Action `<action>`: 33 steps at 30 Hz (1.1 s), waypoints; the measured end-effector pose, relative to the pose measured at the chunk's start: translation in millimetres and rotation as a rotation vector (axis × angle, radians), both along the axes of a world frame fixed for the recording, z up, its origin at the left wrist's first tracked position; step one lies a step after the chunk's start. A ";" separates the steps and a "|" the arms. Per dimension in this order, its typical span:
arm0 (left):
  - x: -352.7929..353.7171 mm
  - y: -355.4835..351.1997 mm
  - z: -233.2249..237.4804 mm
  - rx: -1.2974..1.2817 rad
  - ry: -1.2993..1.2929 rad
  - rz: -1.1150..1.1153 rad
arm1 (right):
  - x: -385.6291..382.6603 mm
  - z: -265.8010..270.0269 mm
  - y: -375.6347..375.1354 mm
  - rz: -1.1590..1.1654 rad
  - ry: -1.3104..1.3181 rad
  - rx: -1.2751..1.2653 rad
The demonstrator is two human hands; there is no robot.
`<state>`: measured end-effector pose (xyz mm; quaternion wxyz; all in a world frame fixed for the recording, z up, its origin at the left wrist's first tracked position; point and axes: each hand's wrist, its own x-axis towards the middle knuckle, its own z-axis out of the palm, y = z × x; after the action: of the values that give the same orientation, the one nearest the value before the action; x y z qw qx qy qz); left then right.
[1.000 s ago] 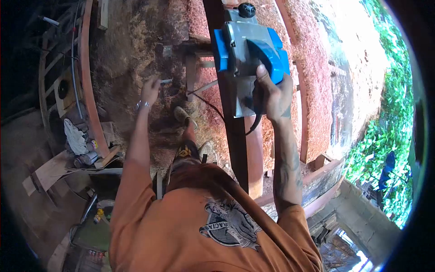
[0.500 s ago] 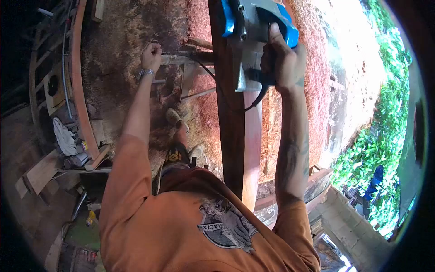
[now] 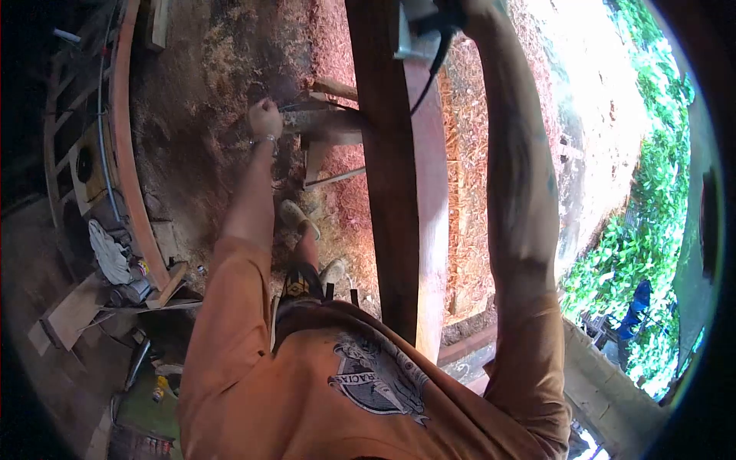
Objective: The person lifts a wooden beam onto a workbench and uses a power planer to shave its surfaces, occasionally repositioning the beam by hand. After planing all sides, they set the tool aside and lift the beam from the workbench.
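The electric hand planer (image 3: pixel 412 34) is at the top edge, resting on a long wooden beam (image 3: pixel 432 230); only its rear end shows. My right hand (image 3: pixel 481 8), mostly cut off by the top edge, is closed on its handle. A black power cord (image 3: pixel 437 73) hangs from the planer and passes behind the beam. On the other side, my left hand (image 3: pixel 266 119) is closed in a fist beside the beam, and the cord leads to it. The beam's near face is dark, and its top face is pale pinkish and smooth.
Reddish wood shavings (image 3: pixel 337 207) cover the ground around the beam. A wooden support (image 3: pixel 326 126) crosses under it. At left are a long plank (image 3: pixel 126 138), a white cloth (image 3: pixel 109 251) and cans (image 3: pixel 132 291). Green plants (image 3: pixel 613 280) grow at right.
My right hand has pushed the planer forward along the beam, partly out of view at the top. My left hand has moved slightly right and down, nearer the beam, still closed.
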<state>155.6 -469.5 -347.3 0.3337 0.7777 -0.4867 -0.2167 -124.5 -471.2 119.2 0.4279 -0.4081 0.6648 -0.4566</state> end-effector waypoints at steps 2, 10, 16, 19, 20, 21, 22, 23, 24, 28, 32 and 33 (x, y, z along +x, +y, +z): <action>-4.4 4.4 24.9 0.063 0.035 -0.012 | -3.6 0.7 5.7 0.014 0.033 0.009; 9.8 -13.5 -53.1 0.045 0.157 -0.109 | -14.6 -7.2 188.0 0.017 0.186 0.029; 13.6 -21.3 -99.6 0.042 0.173 -0.052 | -3.0 3.0 246.6 -0.010 0.030 0.123; 16.4 -21.6 -94.7 0.093 0.218 -0.063 | 1.2 -2.0 185.4 -0.015 0.076 -0.003; 14.2 -17.3 -72.4 0.134 0.237 -0.062 | -3.1 -5.7 166.9 -0.006 0.048 0.023; 9.7 -9.5 -42.0 0.179 0.187 -0.072 | -3.7 -8.9 144.2 -0.005 0.078 -0.014; 3.4 -0.3 -1.9 0.221 0.136 -0.082 | -7.1 -10.2 122.8 0.024 0.029 0.007; 2.7 -0.7 19.9 0.259 0.084 -0.092 | -6.9 -12.1 106.8 0.017 0.013 0.006; 6.4 -8.6 1.2 0.202 0.110 -0.088 | -6.7 -13.3 90.3 0.015 0.001 0.002; 2.8 -6.3 -34.0 0.103 0.226 -0.031 | -10.4 -15.1 40.8 0.043 -0.007 -0.032; -5.0 0.7 9.8 0.097 0.044 -0.036 | -13.9 -16.6 -5.0 0.076 -0.046 -0.051; -6.0 1.9 7.0 0.035 -0.020 -0.018 | -14.9 -17.9 -16.7 0.077 -0.033 -0.065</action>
<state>149.6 -467.6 -340.3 0.3134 0.7810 -0.4931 -0.2204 -139.4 -488.0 101.3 0.4426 -0.4395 0.6263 -0.4676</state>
